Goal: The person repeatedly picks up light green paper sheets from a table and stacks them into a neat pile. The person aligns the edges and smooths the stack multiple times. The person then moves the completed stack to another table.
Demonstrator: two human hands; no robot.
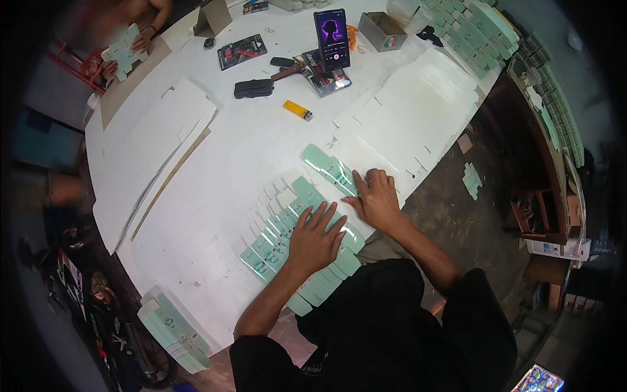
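Along the near edge of the white table, toward six o'clock, a fanned row of flat green cartons lies partly under the left hand, fingers spread wide, palm down, closed on nothing. At two o'clock from it, the right hand bends its fingers at the end of a single green carton; I cannot tell whether they pinch it. Bare tabletop opens from nine to eleven o'clock of the row. From the right hand, white sheets narrow the room at one o'clock; a yellow lighter sits near eleven.
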